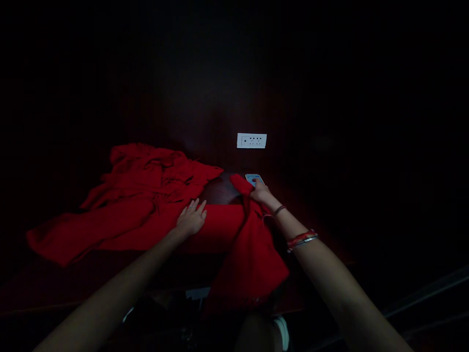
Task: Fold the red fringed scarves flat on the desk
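A long red scarf (223,225) with what looks like a fringe runs across a dark wooden surface. My left hand (192,219) lies flat on it, fingers spread. To the right, my right hand (259,192) is closed at a raised fold of the scarf, whose end hangs below the hand over the front edge. Just beyond those fingers is a phone (253,178) with its screen lit; a finger overlaps it, and I cannot tell whether it touches. The scarf's left part lies in a crumpled heap.
A white wall socket (251,141) is set in the dark panel behind. The wooden surface (222,190) shows between the heap and the raised fold. Below its front edge is a pale object (198,293) in shadow. Much of the surroundings is too dark to make out.
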Demonstrator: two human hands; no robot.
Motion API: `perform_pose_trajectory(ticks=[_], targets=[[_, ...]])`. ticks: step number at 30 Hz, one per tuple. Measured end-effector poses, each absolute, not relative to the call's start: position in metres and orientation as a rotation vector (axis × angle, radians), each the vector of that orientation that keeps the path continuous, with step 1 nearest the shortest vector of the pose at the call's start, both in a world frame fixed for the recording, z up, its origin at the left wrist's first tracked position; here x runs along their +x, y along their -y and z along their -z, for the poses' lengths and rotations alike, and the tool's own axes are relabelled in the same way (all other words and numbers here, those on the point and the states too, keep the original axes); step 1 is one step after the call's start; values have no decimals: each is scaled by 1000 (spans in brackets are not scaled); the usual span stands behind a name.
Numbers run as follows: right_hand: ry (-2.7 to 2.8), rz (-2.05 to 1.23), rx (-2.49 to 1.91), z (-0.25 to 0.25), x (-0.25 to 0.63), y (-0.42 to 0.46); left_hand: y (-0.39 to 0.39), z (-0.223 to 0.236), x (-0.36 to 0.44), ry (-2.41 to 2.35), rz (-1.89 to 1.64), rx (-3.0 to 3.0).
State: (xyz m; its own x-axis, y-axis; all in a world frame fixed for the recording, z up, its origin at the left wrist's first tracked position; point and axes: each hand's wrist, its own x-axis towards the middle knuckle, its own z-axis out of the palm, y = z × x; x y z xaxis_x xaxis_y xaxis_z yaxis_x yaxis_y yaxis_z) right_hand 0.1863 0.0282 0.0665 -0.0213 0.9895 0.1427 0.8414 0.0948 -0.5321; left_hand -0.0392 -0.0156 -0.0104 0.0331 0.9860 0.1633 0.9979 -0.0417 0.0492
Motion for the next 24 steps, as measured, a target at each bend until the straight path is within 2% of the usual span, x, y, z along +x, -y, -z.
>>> perform_pose_trajectory(ticks=[1,4,8,11,16,19,24], targets=[[1856,-422,-1751,-65,205,-26,19,10,-51,2110,223,-2176],[1408,-778,-1538,-51,257,-19,30,5,-85,2060,160,-2086],[1120,-965,-1584,-24,294,-9,40,-10,-89,2009,102,-1995],[1079,-967,-1589,-18,295,-6,40,-18,-46,1964,202,-2082],[1290,-833,-1513,-22,289,-11,30,-11,44,1790,383,-2637],[1436,-715,-1535,-17,295,-16,25,-4,63,1851,307,-2784],[1452,-773,-1502,-11,303,-23,22,-12,59,2014,-35,-2836]])
